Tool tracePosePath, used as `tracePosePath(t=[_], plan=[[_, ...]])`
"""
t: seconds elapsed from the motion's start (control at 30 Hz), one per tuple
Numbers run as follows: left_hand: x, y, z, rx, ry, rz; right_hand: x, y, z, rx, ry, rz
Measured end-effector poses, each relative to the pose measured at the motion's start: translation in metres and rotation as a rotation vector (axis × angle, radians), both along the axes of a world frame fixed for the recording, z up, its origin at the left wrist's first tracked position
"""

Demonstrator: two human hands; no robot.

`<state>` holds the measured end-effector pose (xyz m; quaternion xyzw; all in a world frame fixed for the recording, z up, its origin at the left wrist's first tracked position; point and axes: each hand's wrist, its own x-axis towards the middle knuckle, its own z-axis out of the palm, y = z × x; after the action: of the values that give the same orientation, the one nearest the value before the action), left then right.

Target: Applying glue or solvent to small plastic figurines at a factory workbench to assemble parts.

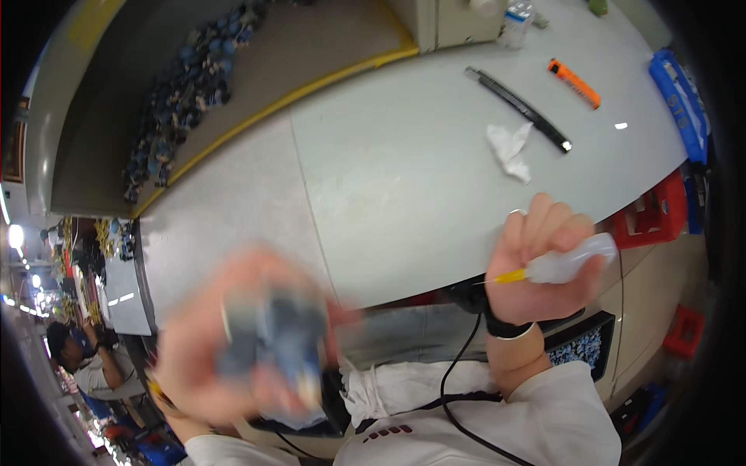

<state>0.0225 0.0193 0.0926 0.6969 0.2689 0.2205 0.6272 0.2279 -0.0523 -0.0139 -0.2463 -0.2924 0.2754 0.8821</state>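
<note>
My left hand (198, 334), smeared by motion, is raised close to the camera at lower left. Its fingers curl round a small blue, grey and dark piece (284, 330), too blurred for its kind to show. Over the table's near right edge, my right hand (536, 233) is closed round a translucent white squeeze bottle (571, 260). The bottle's yellow needle tip (509, 276) points left, apart from the blurred piece. A dark band circles the right wrist.
A yellow-edged tray (311, 78) holds many small blue and dark pieces (186, 93). On the grey table (388, 210) lie crumpled tissue (509, 147), a black pen-like tool (521, 105) and an orange cutter (575, 84). A clear bottle (516, 23) stands behind. A black cable (454, 357) crosses my lap.
</note>
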Motion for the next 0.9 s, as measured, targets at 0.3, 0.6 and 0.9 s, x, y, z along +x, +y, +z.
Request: tracePosePath(t=[0.3, 0.6, 0.9], plan=[[-0.038, -0.080, -0.087, -0.620, -0.435, 0.438, -0.013, -0.001, 0.000, 0.007, -0.092, -0.009], [-0.026, -0.094, -0.118, -0.774, -0.505, 0.315, -0.032, -0.036, 0.002, -0.026, -0.106, 0.164], [-0.013, -0.088, -0.108, -0.568, -0.404, 0.489, -0.042, -0.035, 0.007, -0.051, -0.182, 0.206]])
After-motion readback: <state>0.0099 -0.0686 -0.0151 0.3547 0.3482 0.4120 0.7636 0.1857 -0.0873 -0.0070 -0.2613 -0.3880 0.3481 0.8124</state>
